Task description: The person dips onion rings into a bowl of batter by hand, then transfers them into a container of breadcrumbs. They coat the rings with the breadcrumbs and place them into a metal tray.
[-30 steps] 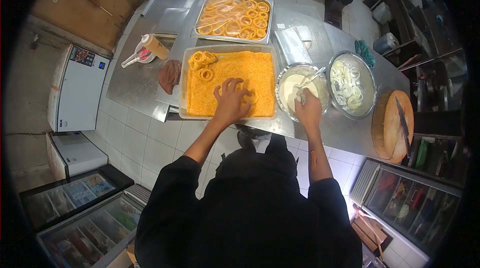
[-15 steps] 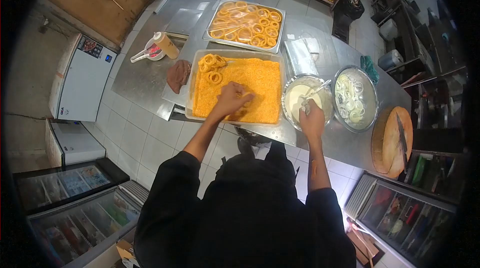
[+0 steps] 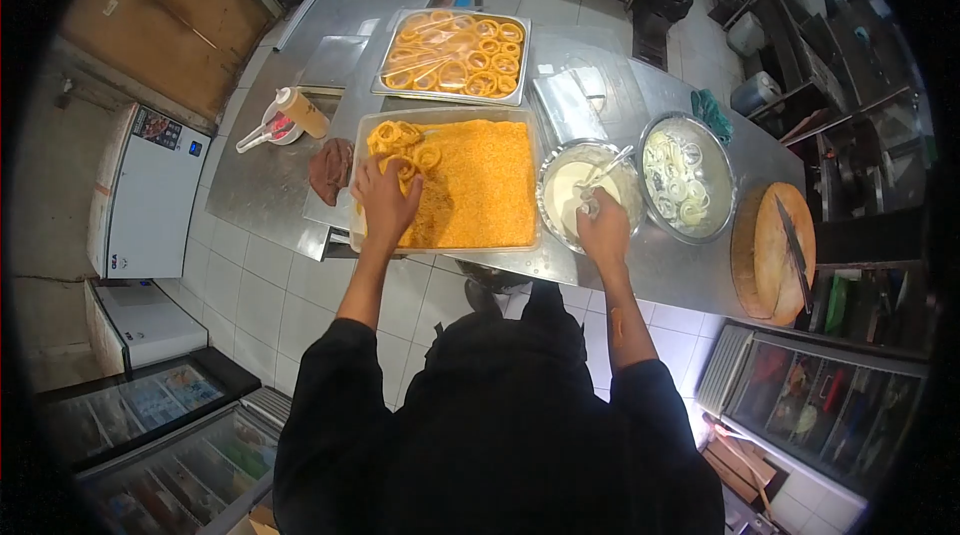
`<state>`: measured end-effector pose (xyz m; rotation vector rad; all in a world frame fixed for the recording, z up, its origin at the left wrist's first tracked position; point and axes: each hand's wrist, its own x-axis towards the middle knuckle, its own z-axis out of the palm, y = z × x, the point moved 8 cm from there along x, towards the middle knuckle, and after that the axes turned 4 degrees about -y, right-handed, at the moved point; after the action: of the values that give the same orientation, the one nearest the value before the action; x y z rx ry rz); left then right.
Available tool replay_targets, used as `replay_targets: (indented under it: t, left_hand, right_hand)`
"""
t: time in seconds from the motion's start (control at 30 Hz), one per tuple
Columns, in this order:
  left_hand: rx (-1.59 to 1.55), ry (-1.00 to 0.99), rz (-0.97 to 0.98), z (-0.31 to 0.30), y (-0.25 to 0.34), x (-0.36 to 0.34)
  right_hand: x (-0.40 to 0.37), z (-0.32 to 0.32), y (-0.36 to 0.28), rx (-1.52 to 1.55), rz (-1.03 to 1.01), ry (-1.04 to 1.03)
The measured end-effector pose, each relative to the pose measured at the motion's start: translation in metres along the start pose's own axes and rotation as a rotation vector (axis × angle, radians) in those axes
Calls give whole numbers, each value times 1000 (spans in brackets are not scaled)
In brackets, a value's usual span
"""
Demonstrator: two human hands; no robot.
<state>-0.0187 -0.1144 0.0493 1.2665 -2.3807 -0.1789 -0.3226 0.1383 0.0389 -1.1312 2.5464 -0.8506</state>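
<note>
My left hand (image 3: 387,203) is over the left side of a clear tub of orange breadcrumbs (image 3: 490,185), its fingers curled around a crumb-coated onion ring (image 3: 403,167). Several more coated rings (image 3: 395,134) lie piled in the tub's far left corner, just beyond my fingertips. My right hand (image 3: 604,227) is closed over the near part of a metal bowl of pale batter (image 3: 565,178). Its fingertips look smeared with batter, and what they pinch is hidden. A metal utensil (image 3: 612,163) leans in that bowl, its handle on the far right rim.
Behind the tub stands a metal tray of coated rings (image 3: 455,55) under plastic film. To the right are a bowl of sliced onion rings (image 3: 690,180) and a round chopping board (image 3: 765,260) bearing a knife (image 3: 793,240). A brown cloth (image 3: 330,172) and a squeeze bottle (image 3: 302,112) lie left.
My left hand has moved left across the crumbs to the piled rings, carrying a ring. My right hand stays over the batter bowl. The whole view has shifted slightly.
</note>
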Motion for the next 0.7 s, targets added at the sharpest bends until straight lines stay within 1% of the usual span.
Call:
replay_targets:
  t: [0.07,0.13,0.17,0.23,0.27,0.33,0.37,0.43,0.53,0.67,0.7]
  left_hand:
    - [-93,-22,54,2,13,-20]
    - [-129,-30,55,7,19,-38]
    - [-163,-37,56,10,19,-45]
    - [-195,-35,44,12,19,-57]
    - [-229,-38,35,14,18,-60]
    - [-248,-28,10,16,13,-59]
    - [-264,-20,-8,17,11,-59]
    - [-235,-21,-41,22,10,-60]
    - [-207,-11,-66,27,10,-58]
    - [-180,-24,-112,25,10,-59]
    - [-181,-24,-115,25,9,-59]
  right_hand:
    - [-1,1,2,-9,-3,2]
    - [0,13,7,-150,-5,-62]
    - [2,13,7,-151,-9,-62]
    - [4,22,10,-203,45,-215]
    - [6,20,10,-208,42,-217]
    - [8,20,8,-323,-54,-250]
    - [9,19,11,-329,-58,-258]
    - [11,20,16,-441,-91,-315]
    - [13,22,18,-518,-134,-346]
    - [17,22,21,-543,-145,-385]
    - [18,19,20,-583,-176,-313]
